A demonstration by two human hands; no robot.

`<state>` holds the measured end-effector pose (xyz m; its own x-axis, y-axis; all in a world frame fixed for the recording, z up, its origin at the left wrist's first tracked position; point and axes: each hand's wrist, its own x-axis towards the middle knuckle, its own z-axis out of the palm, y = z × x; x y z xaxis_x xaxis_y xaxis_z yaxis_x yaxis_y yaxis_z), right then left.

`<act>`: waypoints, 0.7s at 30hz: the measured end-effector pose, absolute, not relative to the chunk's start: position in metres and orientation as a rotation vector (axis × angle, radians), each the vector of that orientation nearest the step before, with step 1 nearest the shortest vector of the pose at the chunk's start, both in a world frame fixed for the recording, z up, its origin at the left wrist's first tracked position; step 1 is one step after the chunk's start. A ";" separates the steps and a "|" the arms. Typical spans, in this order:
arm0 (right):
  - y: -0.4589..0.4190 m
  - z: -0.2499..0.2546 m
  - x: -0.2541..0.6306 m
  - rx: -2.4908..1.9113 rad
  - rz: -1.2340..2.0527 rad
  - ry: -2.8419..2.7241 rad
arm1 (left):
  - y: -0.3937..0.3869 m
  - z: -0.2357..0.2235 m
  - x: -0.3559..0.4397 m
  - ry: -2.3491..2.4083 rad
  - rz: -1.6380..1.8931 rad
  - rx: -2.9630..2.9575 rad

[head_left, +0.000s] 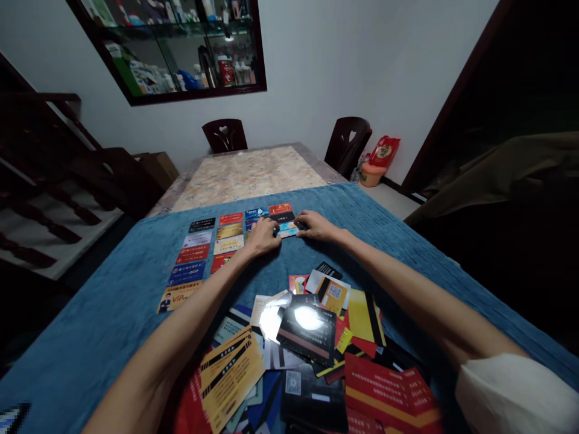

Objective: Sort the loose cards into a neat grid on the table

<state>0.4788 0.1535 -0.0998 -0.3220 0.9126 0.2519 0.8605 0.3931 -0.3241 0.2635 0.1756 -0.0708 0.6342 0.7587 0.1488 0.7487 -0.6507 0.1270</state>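
A light-blue card (288, 229) lies at the near end of the rightmost column of cards, between my two hands. My left hand (265, 237) is on its left edge, fingers curled and partly covering the neighbouring column. At the card's right edge are the bent, closed fingers of my right hand (315, 226). A small dark spot shows at each hand's fingertips; I cannot make out what it is. Just beyond the light-blue card is a black card (283, 217), with a red card (281, 208) above it. Other columns include a blue card (187, 273) and a gold card (230, 231).
A loose, overlapping pile of cards, with a shiny black card (307, 331) on top, lies close to me. Blue cloth (122, 283) covers the near table; the patterned tabletop (253, 172) shows beyond. Two chairs stand behind, one a dark chair (347, 141) at right.
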 end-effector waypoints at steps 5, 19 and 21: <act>0.151 -0.101 0.479 -1.532 0.183 -2.252 | 0.175 -0.072 0.264 1.279 0.275 2.808; 0.144 -0.110 0.475 -1.561 0.158 -2.182 | 0.165 -0.070 0.263 1.104 0.289 2.948; 0.141 -0.109 0.475 -1.560 0.154 -2.182 | 0.162 -0.069 0.264 1.075 0.287 2.985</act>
<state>0.4746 0.1409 -0.1094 -0.2583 0.9204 0.2936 0.8700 0.3537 -0.3435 0.2639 0.1623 -0.0691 0.7560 0.6284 0.1833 0.6363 -0.7712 0.0195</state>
